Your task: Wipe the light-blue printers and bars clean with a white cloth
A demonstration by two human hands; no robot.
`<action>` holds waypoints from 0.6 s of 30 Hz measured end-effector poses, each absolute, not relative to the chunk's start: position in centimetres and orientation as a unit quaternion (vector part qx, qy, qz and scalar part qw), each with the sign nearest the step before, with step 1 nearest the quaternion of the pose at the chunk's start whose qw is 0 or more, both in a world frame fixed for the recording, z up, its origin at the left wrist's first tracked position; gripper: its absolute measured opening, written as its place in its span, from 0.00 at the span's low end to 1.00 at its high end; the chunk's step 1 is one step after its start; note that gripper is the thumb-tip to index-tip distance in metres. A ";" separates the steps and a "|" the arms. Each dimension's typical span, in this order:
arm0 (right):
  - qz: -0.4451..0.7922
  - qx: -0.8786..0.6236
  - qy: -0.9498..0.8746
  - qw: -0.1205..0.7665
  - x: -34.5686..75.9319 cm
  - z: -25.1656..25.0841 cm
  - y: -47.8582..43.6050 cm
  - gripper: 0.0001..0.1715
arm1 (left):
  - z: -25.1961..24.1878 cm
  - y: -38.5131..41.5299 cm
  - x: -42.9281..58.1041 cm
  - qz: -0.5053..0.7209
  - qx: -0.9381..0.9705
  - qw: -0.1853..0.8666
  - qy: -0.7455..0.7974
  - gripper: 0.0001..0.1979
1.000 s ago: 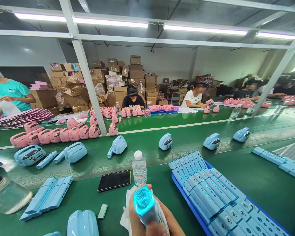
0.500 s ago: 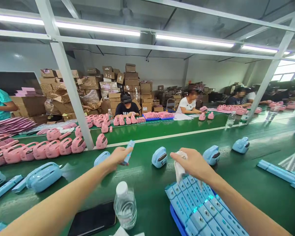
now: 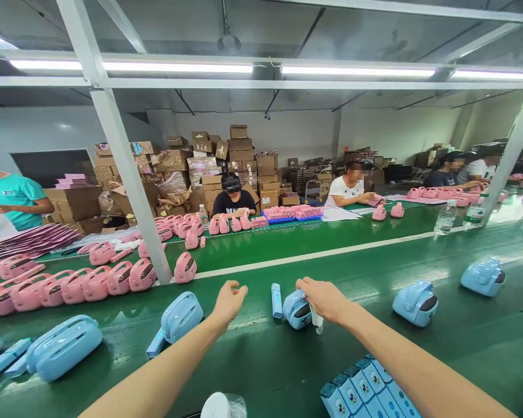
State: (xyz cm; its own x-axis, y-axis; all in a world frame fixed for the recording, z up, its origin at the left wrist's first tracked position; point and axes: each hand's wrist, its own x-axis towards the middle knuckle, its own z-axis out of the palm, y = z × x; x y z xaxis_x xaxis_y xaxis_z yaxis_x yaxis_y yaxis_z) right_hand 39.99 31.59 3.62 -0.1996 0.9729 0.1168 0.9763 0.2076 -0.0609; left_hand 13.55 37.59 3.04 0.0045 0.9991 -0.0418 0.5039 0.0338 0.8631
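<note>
My left hand hangs over the green belt with its fingers curved and apart, holding nothing. To its right a slim light-blue box rests on the belt. My right hand is closed on a white cloth, whose end dangles below the fingers. Those fingertips are at the top of a light-blue toy case with a handle and dark window; whether they grip it too is hard to see. Another blue case lies left of my left hand, partly over a blue box.
Several blue boxes stand packed together below my right forearm. A bottle's white cap shows at the bottom edge. More blue cases sit to the right. Pink cases line the left by a white post. Co-workers sit across the belt.
My left hand has let go of the slim blue box, which now rests on the belt. My right hand has come to the blue case with the cloth. The view has shifted.
</note>
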 end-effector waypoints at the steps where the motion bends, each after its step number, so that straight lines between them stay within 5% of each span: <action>1: -0.028 -0.627 -0.776 0.065 40.1 4.7 30.6 0.09 | 5.2 36.4 12.4 0.364 0.630 0.347 0.593 0.16; 6: -0.084 -0.585 -0.795 0.133 38.6 12.7 22.5 0.14 | 14.2 25.3 9.1 0.410 0.758 0.276 0.424 0.28; 8: -0.088 -0.552 -0.811 0.175 36.7 15.9 18.3 0.15 | 14.9 20.1 9.3 0.386 0.793 0.264 0.391 0.41; 11: -0.026 -0.481 -0.826 0.292 33.4 18.3 11.9 0.15 | 13.3 14.0 9.6 0.390 0.781 0.370 0.318 0.41; 14: 0.098 -0.466 -0.767 0.430 31.0 16.5 6.4 0.20 | 10.5 9.5 8.7 0.457 0.713 0.480 0.227 0.33; 18: 0.371 -0.453 -0.648 0.487 29.0 10.4 1.5 0.45 | 7.8 4.5 6.8 0.527 0.659 0.505 0.183 0.33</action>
State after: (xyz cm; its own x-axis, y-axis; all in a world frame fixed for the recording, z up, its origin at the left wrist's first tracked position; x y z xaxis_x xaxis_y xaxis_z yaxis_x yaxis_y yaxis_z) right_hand 29.00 1.50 10.39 -0.1150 0.9485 0.2951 0.2261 0.3142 -0.9220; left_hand 6.80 4.55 7.82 0.3784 0.7729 0.5093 -0.2905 -0.4233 0.8582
